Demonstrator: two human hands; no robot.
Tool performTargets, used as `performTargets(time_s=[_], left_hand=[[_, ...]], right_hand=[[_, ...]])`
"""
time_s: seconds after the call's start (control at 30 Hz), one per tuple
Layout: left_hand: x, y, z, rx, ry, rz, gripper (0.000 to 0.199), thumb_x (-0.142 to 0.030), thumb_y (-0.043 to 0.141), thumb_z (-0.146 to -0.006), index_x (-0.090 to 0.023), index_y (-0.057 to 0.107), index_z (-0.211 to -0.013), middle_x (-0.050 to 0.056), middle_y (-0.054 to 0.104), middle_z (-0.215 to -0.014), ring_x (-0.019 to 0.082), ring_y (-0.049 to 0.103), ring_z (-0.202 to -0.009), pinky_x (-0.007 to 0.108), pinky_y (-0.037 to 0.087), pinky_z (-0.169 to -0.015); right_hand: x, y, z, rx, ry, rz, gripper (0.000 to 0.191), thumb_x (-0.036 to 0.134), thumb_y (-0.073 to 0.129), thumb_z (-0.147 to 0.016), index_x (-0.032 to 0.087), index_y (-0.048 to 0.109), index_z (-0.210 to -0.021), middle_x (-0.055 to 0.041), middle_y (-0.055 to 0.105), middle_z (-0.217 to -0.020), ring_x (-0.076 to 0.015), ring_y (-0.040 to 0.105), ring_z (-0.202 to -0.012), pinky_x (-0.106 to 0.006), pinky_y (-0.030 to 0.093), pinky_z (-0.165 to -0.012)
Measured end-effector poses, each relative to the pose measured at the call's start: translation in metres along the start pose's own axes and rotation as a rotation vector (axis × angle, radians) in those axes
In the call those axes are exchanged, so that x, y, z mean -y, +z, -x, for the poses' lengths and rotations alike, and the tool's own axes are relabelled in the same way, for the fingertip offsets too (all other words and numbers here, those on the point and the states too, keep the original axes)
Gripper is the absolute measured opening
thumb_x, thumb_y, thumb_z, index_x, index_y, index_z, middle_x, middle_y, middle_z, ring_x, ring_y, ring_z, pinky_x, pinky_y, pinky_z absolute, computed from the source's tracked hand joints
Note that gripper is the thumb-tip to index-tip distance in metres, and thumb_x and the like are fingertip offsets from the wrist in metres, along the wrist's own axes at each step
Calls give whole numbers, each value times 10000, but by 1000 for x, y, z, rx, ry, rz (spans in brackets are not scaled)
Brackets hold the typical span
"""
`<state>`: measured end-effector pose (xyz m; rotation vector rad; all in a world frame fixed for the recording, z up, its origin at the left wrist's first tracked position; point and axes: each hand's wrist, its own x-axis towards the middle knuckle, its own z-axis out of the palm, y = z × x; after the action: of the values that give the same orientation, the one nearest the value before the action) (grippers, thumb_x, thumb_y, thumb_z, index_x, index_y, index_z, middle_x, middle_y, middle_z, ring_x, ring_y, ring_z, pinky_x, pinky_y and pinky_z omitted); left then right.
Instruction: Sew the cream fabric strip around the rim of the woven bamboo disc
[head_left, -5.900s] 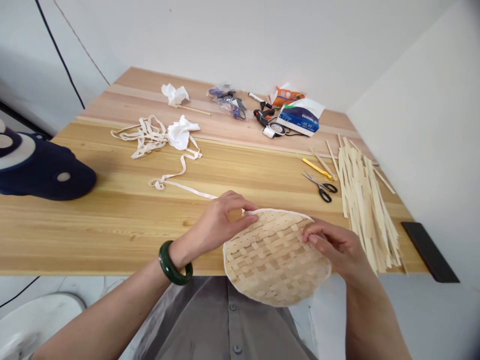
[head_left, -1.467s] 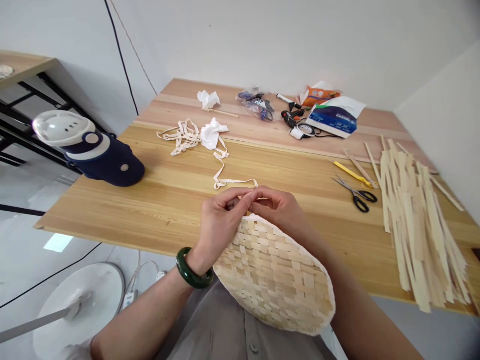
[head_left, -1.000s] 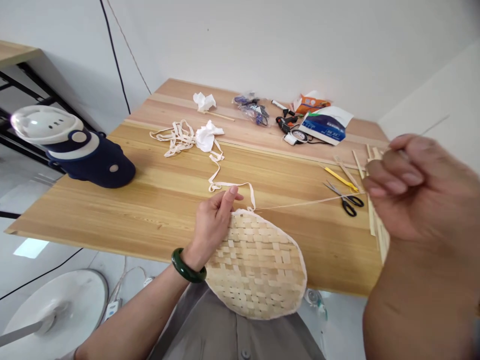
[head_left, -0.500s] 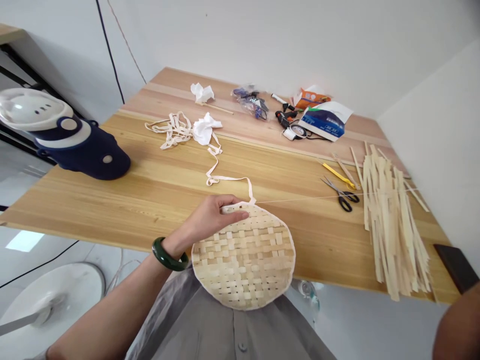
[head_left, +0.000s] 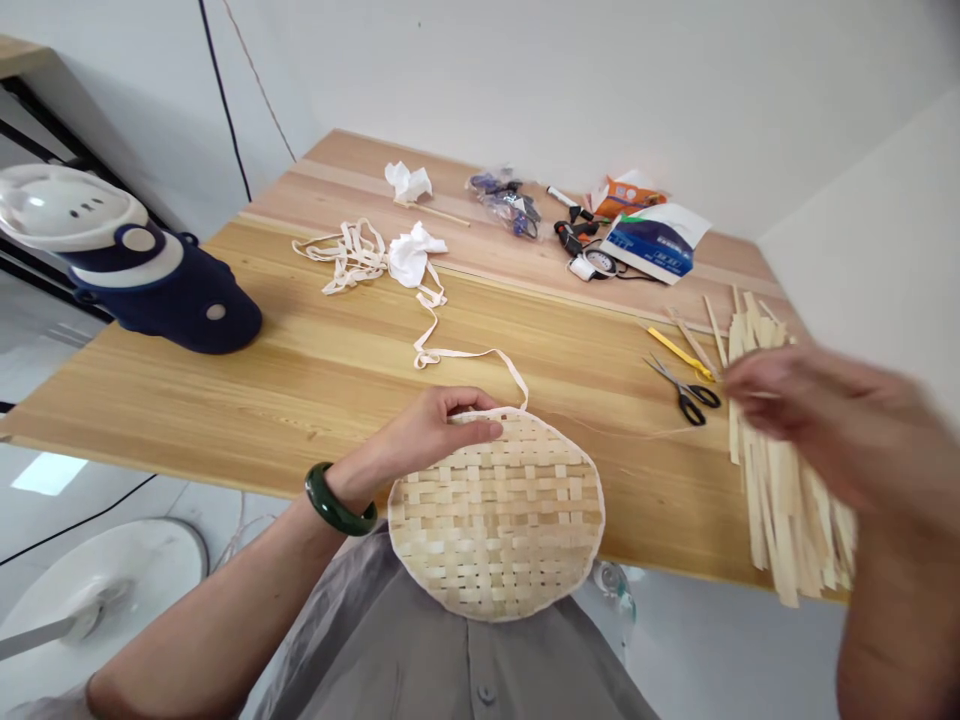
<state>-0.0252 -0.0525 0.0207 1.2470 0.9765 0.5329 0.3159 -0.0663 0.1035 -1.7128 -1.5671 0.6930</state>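
Note:
A round woven bamboo disc (head_left: 495,520) with a pale bound rim rests against my chest, at the table's near edge. My left hand (head_left: 439,422) grips its top rim, and a green bangle (head_left: 337,498) circles that wrist. A cream ribbon (head_left: 469,353) runs from the rim across the table to a tangled heap. A thin strand (head_left: 630,433) leads from the disc towards my right hand (head_left: 825,420), which is raised and blurred above a bundle of bamboo strips (head_left: 784,510). The strand's end is hidden by the blur.
Black-handled scissors (head_left: 682,392) and a yellow craft knife (head_left: 679,353) lie beside the strips. Crumpled tissues (head_left: 409,255), a glue gun (head_left: 574,238) and packets lie further back. A dark blue and white cap (head_left: 150,290) sits at the left. A wall closes the right side.
My right hand has come back into view over the strips. The thin strand now sags in a curve instead of running straight. The disc has shifted slightly to the right.

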Motion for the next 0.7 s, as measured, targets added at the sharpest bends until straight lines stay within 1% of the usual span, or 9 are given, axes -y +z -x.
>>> performTargets(time_s=[0.07, 0.1, 0.17, 0.23, 0.33, 0.4, 0.57, 0.63, 0.7], left_hand=[[-2, 1, -1, 34, -2, 38, 266, -380, 709, -811, -162, 702, -963, 26, 719, -917, 157, 643, -794, 235, 482, -678], [-4, 1, -1, 54, -4, 58, 265, -365, 707, -814, -163, 697, -984, 32, 714, -959, 158, 642, -826, 236, 483, -698], [-7, 0, -2, 102, -16, 77, 273, -367, 694, -827, -161, 683, -1006, 35, 699, -979, 150, 631, -823, 237, 475, -696], [-10, -4, -5, 162, -29, 47, 280, -414, 667, -848, -154, 668, -952, 20, 678, -874, 127, 600, -723, 225, 444, -621], [-15, -14, -9, 206, 2, -62, 343, -476, 603, -885, -143, 652, -820, -9, 614, -700, 101, 527, -607, 216, 375, -540], [-17, -21, -12, 177, 87, -133, 340, -461, 604, -887, -138, 687, -815, -2, 627, -705, 106, 533, -629, 224, 387, -566], [-19, -33, -14, 5, 373, -328, 198, -343, 689, -837, -167, 772, -875, 19, 666, -779, 121, 561, -697, 238, 410, -621], [-18, -37, -12, -11, 423, -398, 190, -331, 682, -840, -171, 779, -870, 24, 662, -764, 119, 552, -676, 240, 399, -605], [-17, -42, -10, 13, 389, -445, 211, -357, 678, -834, -173, 780, -839, 18, 655, -722, 114, 525, -626, 238, 368, -563]], right_hand=[[13, 42, 15, 343, -45, -54, 276, 483, 668, -848, 225, 746, -785, -100, 710, -1094, -208, 643, -918, -323, 451, -648], [18, 60, 22, 446, -64, -79, 267, 470, 660, -852, 229, 746, -777, -85, 705, -1130, -232, 635, -1011, -325, 472, -715], [27, 84, 34, 567, -29, -93, 279, 461, 609, -890, 230, 737, -800, -58, 720, -1029, -207, 642, -948, -304, 479, -723], [32, 94, 42, 592, 2, -69, 304, 452, 555, -926, 223, 726, -824, -39, 719, -926, -179, 633, -851, -284, 476, -700], [32, 90, 47, 567, -18, -45, 300, 433, 540, -937, 220, 722, -830, -26, 716, -898, -161, 619, -823, -260, 468, -692], [30, 85, 47, 551, -28, -44, 294, 434, 552, -931, 223, 725, -821, -18, 715, -878, -149, 610, -797, -247, 458, -676], [20, 79, 48, 489, 39, -43, 285, 458, 592, -907, 230, 737, -819, -10, 718, -873, -136, 606, -782, -231, 448, -666], [16, 79, 48, 464, 68, -66, 271, 459, 611, -896, 232, 740, -822, -10, 718, -874, -137, 607, -784, -233, 449, -676], [10, 78, 48, 434, 89, -102, 264, 460, 627, -885, 233, 742, -813, -14, 719, -874, -144, 611, -785, -242, 451, -675]])
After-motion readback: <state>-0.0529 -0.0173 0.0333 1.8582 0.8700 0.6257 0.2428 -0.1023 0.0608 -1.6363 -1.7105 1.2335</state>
